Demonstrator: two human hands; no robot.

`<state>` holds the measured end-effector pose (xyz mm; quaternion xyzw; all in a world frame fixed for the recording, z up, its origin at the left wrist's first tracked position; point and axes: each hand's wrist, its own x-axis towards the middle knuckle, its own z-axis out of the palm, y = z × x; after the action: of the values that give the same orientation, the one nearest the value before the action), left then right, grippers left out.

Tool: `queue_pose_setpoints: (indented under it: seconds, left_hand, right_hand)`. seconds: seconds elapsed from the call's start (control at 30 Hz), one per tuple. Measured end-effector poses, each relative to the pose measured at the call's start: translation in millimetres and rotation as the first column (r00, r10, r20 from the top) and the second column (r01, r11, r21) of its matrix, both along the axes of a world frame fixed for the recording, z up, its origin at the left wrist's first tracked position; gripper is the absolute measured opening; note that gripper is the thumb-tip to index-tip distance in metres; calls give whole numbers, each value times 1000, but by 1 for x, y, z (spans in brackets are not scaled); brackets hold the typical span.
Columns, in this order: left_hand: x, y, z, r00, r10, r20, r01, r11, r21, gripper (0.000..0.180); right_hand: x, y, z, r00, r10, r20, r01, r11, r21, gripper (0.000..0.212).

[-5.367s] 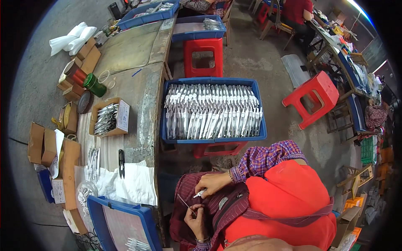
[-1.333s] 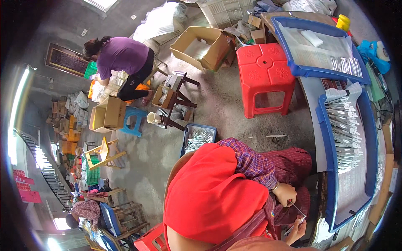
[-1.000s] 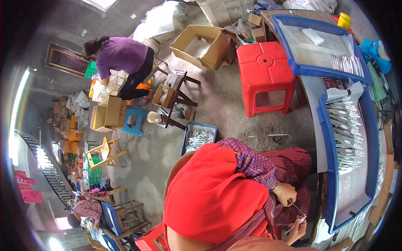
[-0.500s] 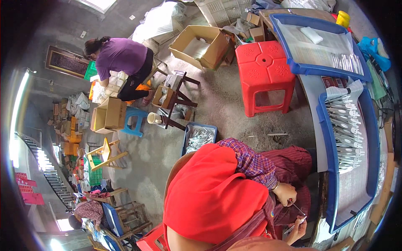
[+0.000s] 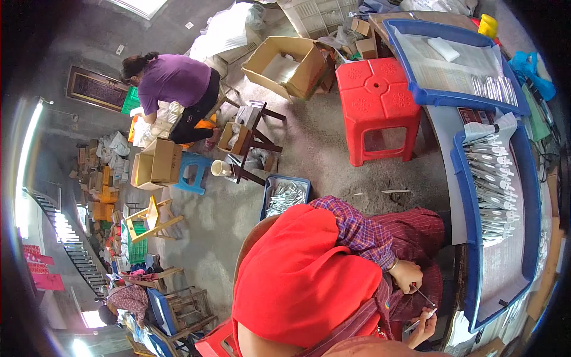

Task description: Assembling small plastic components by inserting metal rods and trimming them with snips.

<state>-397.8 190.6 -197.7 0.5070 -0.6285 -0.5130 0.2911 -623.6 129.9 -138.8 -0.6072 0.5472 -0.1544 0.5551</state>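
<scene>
My left hand (image 5: 406, 276), coming out of a plaid sleeve, is closed around the handle of a thin-shafted screwdriver (image 5: 423, 296). Its shaft slopes down toward a small white-and-silver piece (image 5: 429, 313) pinched in my right hand (image 5: 422, 328). The tip meets or nearly meets the piece; I cannot tell which. Both hands are over my striped dark-red lap. To their right, a blue tray (image 5: 466, 238) holds many slim silver pieces with white ends (image 5: 493, 178) on a pale liner. The kind of the held piece is too small to make out.
A second blue tray (image 5: 416, 92) stands farther along the table, with a red stool (image 5: 377, 98) beside it. Behind me are a small crate (image 5: 285, 195) of silver pieces, a dark wooden stool (image 5: 256, 143) and a cardboard box (image 5: 262, 68). A person in purple (image 5: 175, 83) sits farther off.
The whole view has shifted very slightly. Both hands keep their grips and stay almost in the same place.
</scene>
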Motion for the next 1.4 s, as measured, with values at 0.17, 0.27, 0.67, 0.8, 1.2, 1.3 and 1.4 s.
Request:
queue_pose_setpoints:
  seconds: [0.17, 0.27, 0.67, 0.8, 1.2, 1.3, 1.4]
  left_hand:
    - [1, -1, 2, 999, -4, -36, 5, 1000, 20, 18]
    - [-1, -4, 0, 996, -34, -88, 40, 997, 69, 19]
    - [-61, -51, 116, 540, -747, -389, 362, 623, -693, 18]
    - [-71, -56, 141, 521, -756, -398, 357, 616, -702, 20]
    - [-78, -47, 165, 536, -719, -442, 311, 655, -689, 29]
    - [-79, -45, 171, 496, -750, -438, 321, 627, -710, 32]
    - [-74, -48, 179, 501, -729, -467, 309, 654, -690, 34]
  right_hand:
    - [0, 1, -3, 1000, -13, 23, 14, 1000, -18, 13]
    - [2, 1, -2, 999, -18, 36, 19, 1000, -19, 12]
    - [-10, -5, -24, 990, -4, 140, 16, 996, -82, 23]
    - [-6, -4, -21, 997, -24, 78, 30, 997, -73, 23]
    - [1, -2, -28, 998, 22, 54, -20, 999, -33, 24]
    - [-2, -1, -27, 999, -14, 35, 17, 998, -68, 24]
    - [-3, -3, -29, 999, -14, 35, 16, 998, -57, 25]
